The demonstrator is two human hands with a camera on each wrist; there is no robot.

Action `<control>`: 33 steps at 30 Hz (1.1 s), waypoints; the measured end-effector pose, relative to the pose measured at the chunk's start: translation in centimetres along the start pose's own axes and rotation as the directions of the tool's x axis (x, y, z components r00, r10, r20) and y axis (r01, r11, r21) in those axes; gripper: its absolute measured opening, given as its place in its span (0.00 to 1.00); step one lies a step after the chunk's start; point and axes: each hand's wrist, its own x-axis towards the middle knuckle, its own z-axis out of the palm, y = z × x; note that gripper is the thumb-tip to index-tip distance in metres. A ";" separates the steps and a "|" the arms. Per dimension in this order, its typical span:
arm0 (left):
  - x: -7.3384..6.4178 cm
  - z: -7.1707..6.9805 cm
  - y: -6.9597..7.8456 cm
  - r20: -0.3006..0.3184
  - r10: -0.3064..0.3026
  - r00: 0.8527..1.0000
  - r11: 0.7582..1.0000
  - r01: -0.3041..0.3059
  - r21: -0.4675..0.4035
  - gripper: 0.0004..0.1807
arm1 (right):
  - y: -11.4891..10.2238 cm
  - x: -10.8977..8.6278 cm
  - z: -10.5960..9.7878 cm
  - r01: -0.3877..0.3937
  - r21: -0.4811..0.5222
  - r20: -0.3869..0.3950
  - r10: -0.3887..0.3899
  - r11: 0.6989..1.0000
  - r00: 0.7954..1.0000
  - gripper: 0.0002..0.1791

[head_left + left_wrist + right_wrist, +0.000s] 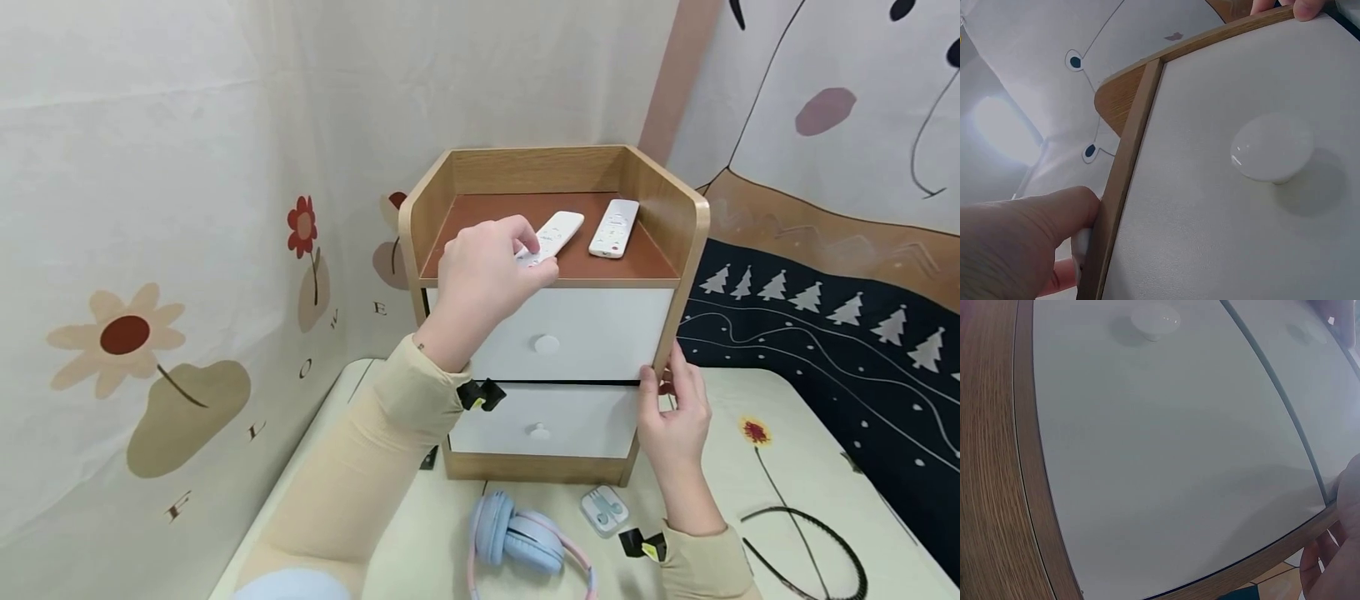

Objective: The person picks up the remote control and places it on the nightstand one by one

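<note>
My left hand (483, 279) pinches the near end of a white remote control (561, 231) on the brown top shelf of a small wooden cabinet (538, 171). The remote lies at a slant, and its lower end is partly hidden by the thumb and fingers. To its right a second white remote control (614, 227) lies on the same shelf. My right hand (678, 421) grips the cabinet's right side edge, thumb at the front and fingers around the side. In the left wrist view, part of the white remote (1080, 247) shows between thumb and fingers behind the shelf's front edge.
Two white drawers with round knobs, an upper one (600, 333) and a lower one (585, 417), stand closed. Blue headphones (525, 537) and a small white earphone case (604, 510) lie in front. A black looped cord (847, 550) lies at the right.
</note>
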 end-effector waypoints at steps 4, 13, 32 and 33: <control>0.7 0.2 0.6 0.059 -0.033 0.998 0.999 0.031 0.030 0.08 | 0.1 0.1 -0.1 0.001 -0.007 -0.006 -0.002 1.000 1.000 0.33; 1.7 0.6 1.3 0.139 -0.032 0.990 0.993 0.015 0.115 0.16 | -0.1 -0.1 -0.2 0.000 -0.002 0.004 0.000 1.000 1.000 0.32; 3.3 1.1 1.8 0.293 0.016 0.956 0.985 -0.065 0.159 0.26 | 0.1 0.0 -0.2 -0.017 -0.016 0.035 0.017 1.000 0.999 0.33; 3.3 1.1 1.8 0.294 0.018 0.956 0.984 -0.069 0.163 0.26 | 0.0 0.1 -0.2 -0.019 -0.016 0.036 0.020 1.000 0.999 0.33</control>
